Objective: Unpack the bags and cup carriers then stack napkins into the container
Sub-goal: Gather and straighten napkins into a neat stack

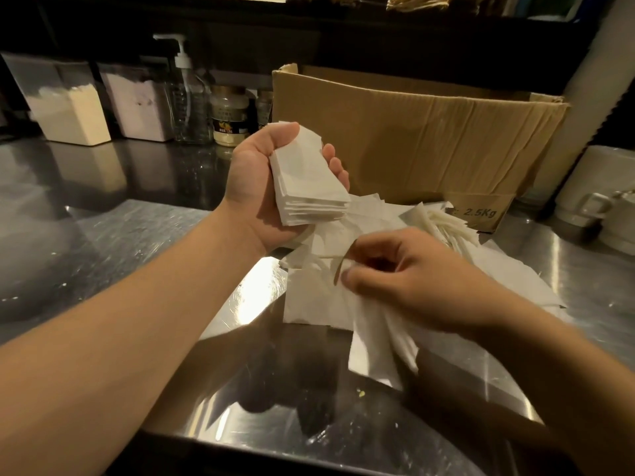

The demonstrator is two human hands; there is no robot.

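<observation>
**Napkins gathered by hand at a steel counter**

Left hand (264, 187), at centre frame, grips a neat stack of napkins (305, 180), thumb curled over its top and fingers wrapped round the far edge. Right hand (409, 280), lower right of centre, pinches a loose napkin from the scattered pile (316, 297) lying on the steel counter (113, 242). Behind the pile, upper right, stands an open cardboard box (412, 139). Storage bins (72, 108) and a pump bottle (187, 94) line the upper left.

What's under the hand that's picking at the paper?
Under the right hand lie loose white napkins, scattered on the shiny metal counter. Whatever lies beneath that pile is covered.
</observation>
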